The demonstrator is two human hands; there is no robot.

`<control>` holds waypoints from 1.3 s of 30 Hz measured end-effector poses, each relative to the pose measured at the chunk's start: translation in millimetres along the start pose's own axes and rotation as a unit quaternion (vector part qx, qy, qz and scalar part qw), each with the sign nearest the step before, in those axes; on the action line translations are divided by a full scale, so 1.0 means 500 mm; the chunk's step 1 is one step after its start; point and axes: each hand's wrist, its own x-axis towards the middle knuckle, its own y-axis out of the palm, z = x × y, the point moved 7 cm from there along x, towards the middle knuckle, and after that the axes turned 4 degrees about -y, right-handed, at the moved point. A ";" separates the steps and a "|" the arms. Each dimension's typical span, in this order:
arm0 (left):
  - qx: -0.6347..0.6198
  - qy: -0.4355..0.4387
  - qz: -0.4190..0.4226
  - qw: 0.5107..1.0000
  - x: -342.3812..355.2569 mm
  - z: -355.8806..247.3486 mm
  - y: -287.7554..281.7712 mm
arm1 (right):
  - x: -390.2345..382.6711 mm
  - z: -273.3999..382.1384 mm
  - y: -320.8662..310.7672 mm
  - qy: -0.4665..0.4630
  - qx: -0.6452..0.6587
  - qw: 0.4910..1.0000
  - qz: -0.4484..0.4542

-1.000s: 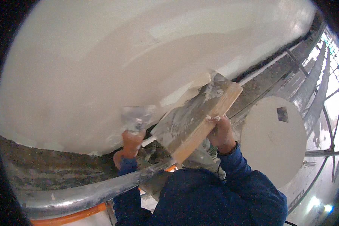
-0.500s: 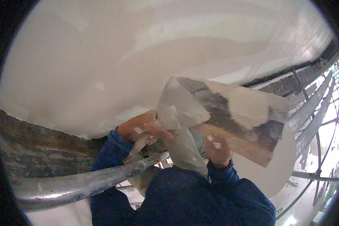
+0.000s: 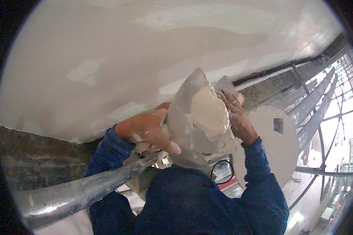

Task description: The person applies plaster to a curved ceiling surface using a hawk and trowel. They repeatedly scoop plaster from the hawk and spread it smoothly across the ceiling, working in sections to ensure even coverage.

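Note:
My left hand (image 3: 143, 129) is closed around a tool at the lower left edge of a wide grey blade (image 3: 180, 109); its handle is mostly hidden. A thick mound of cream putty (image 3: 208, 111) lies on this blade. My right hand (image 3: 239, 119) has curled fingers at the putty's right side, gripping a second tool with a grey blade (image 3: 225, 83) and light wood-coloured part showing behind them. Both tools are in front of the smooth off-white curved surface (image 3: 86, 47), which carries paler patches.
A thick metal pipe (image 3: 70, 196) crosses the lower left, beside my left arm. A pale round disc (image 3: 274, 152) with a square hole is at right. A dark rough band (image 3: 39, 156) edges the white surface. Metal framework (image 3: 319, 168) and a bright interior lie beyond.
My hands and tools have come together. The wide blade has turned from lying diagonally to pointing upward, and its putty mound now faces me. My left hand has moved up beside it.

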 end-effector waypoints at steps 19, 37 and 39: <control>0.104 0.063 0.044 0.992 0.058 0.064 -0.001 | -0.041 0.034 -0.043 -0.014 -0.120 0.992 0.041; -0.015 0.048 -0.032 0.998 0.079 0.057 0.072 | -0.839 -0.246 -0.114 0.620 -0.342 0.689 0.153; 0.029 0.115 -0.100 0.988 0.075 0.063 0.056 | -0.789 -0.272 -0.143 0.593 -0.349 0.709 0.152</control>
